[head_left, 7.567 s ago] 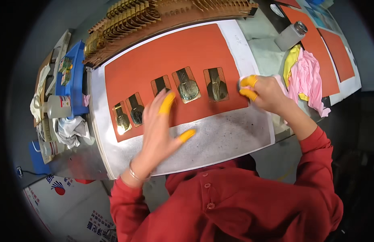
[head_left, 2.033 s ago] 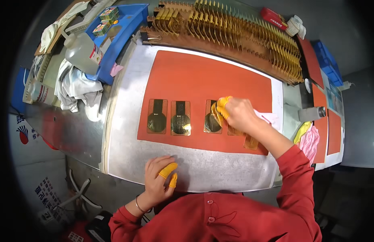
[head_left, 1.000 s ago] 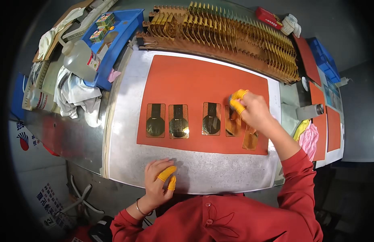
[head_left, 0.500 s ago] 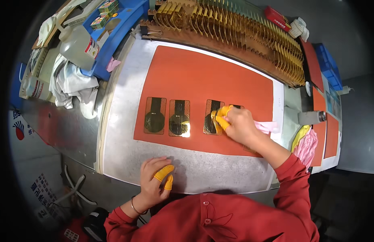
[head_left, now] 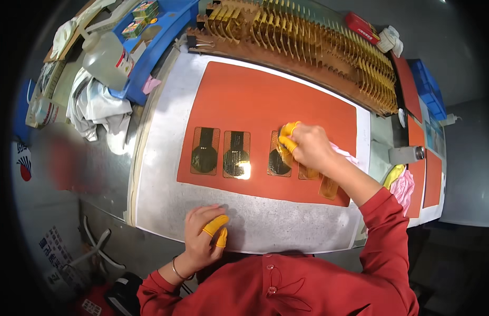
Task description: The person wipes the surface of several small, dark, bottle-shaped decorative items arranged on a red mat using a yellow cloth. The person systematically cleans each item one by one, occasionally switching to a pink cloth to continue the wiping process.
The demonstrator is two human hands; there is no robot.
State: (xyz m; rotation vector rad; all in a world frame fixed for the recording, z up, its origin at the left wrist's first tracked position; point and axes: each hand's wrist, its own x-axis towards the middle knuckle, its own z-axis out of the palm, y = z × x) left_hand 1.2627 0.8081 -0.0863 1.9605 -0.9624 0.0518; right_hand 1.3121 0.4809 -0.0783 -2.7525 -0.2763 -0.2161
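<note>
My right hand (head_left: pixel 310 147), with yellow finger cots on its fingertips, is closed in a pinch over a thin card-shaped plate (head_left: pixel 279 164) with a dark round pattern. Something gold-coloured shows under its fingertips, but I cannot make out what it grips. A pink cloth (head_left: pixel 345 154) sticks out from behind this hand. Partly under the wrist lie two gold plates, one (head_left: pixel 309 173) beside the other (head_left: pixel 328 188). To the left are two similar patterned plates, one (head_left: pixel 204 152) and another (head_left: pixel 236 154). My left hand (head_left: pixel 204 229), also with yellow cots, rests open near the table's front edge, holding nothing.
The plates lie on an orange mat (head_left: pixel 276 100) over a white sheet. Behind it, a brown rack (head_left: pixel 302 45) holds many gold plates. At left are a blue tray (head_left: pixel 165 31), a plastic jug (head_left: pixel 107 60) and white cloth (head_left: pixel 97 108); at right, a bottle (head_left: pixel 405 155) and rags (head_left: pixel 402 187).
My right hand has shifted slightly upward over the patterned plate, and the pink cloth behind it has moved up. More of the lower-right gold plates shows. My left hand stays put.
</note>
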